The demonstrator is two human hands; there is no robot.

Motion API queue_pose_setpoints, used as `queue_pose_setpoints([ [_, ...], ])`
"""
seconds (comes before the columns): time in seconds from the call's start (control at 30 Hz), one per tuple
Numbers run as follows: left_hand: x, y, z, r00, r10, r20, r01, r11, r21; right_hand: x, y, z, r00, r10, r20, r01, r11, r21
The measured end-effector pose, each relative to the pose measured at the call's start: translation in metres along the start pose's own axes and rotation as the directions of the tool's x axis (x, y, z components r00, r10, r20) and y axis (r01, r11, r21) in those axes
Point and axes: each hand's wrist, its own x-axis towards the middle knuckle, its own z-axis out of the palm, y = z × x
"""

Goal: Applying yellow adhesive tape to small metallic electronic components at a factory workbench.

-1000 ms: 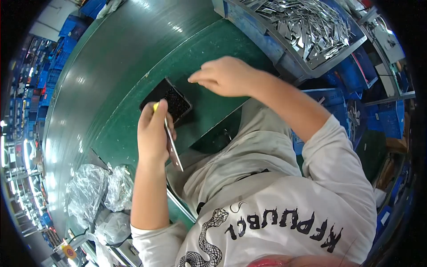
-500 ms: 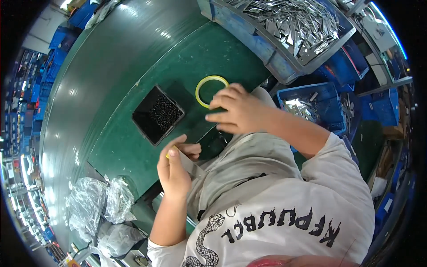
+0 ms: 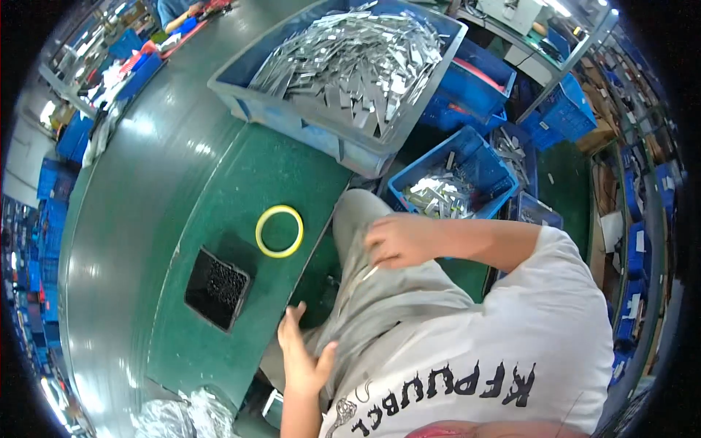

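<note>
My left hand is open beside the near edge of the green work surface, thumb and fingers apart, holding nothing. Over my lap, my right hand has its fingers closed on a thin pale strip, of which only a short end sticks out. A roll of yellow tape lies flat on the green surface. Left of it and nearer to me sits a black square tray with small black pieces heaped at one side.
A big blue-grey crate of flat metal strips stands at the back. Right of my knee is a blue bin with metal pieces in it. Clear plastic bags lie at the lower left. Another person works at the far left.
My view has swung right, toward the bins. The left hand has let go of the flat metal piece with yellow on it. The right hand has moved from the tape roll to over my lap.
</note>
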Motion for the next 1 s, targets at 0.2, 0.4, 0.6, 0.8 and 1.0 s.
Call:
queue_pose_setpoints([
  [0.2, -0.019, -0.015, -0.011, 0.957, -0.202, -0.210, 0.193, 0.979, -0.062, -0.088, 0.022, -0.063, 0.906, 0.417, -0.067, -0.393, 0.774, -0.496],
  [0.4, -0.009, -0.022, -0.009, 0.994, -0.084, -0.071, 0.086, 0.996, 0.034, -0.017, -0.017, -0.153, 0.751, 0.176, -0.637, -0.564, 0.673, -0.479],
  [0.6, -0.021, -0.023, -0.009, 0.996, -0.084, -0.036, 0.089, 0.977, 0.192, 0.077, 0.072, -0.212, 0.465, 0.808, -0.360, -0.780, 0.182, -0.599],
  [0.8, -0.018, -0.026, -0.013, 0.997, -0.065, -0.034, 0.072, 0.967, 0.243, 0.074, 0.145, -0.192, 0.423, 0.850, -0.315, -0.688, 0.075, -0.722],
  [1.0, -0.021, -0.025, -0.014, 0.997, -0.071, -0.035, 0.077, 0.975, 0.210, 0.069, 0.155, -0.185, 0.418, 0.802, -0.426, -0.717, 0.003, -0.697],
])
